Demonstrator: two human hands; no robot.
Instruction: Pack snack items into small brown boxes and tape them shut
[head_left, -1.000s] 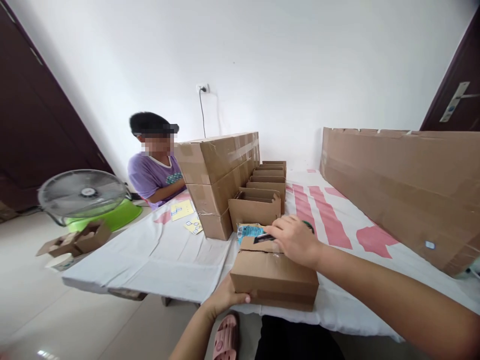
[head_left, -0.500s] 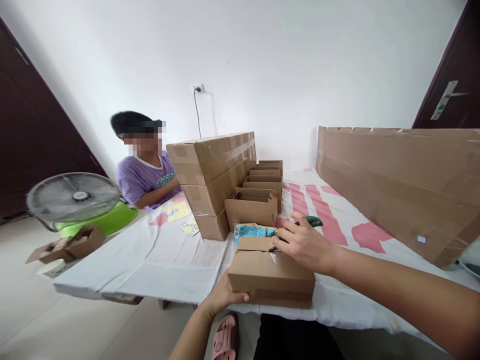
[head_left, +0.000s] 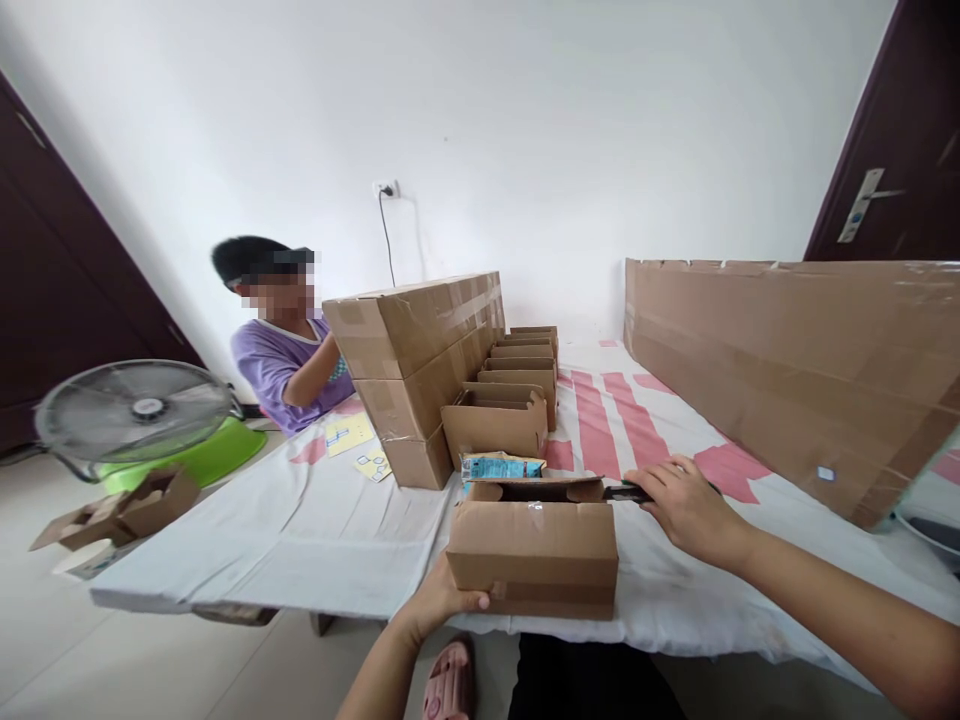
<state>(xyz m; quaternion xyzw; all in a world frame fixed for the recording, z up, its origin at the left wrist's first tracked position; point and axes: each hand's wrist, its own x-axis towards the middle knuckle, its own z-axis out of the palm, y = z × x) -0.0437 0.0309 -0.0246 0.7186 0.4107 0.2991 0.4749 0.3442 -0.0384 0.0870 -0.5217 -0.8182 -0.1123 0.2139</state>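
Observation:
A small cardboard box (head_left: 532, 550) lies at the table's near edge, its top slit partly open along the far side. My left hand (head_left: 439, 600) grips its left end, with the thumb on the near face. In my right hand (head_left: 686, 505) is a dark green-handled cutting tool (head_left: 626, 493), its tip at the box's far right top corner. Behind the box lies a blue packet (head_left: 502, 466), partly hidden by it.
Stacked long cartons (head_left: 420, 360) and a row of open boxes (head_left: 495, 425) stand beyond. A large carton (head_left: 787, 370) is at right. Across the table (head_left: 300, 550) sits a person (head_left: 289, 365). Yellow cards (head_left: 349, 434) and a floor fan (head_left: 150, 410) are at left.
My right hand has moved right with the tool, from the top of the box to its right end. The box's top now gapes open. The person's arm has risen.

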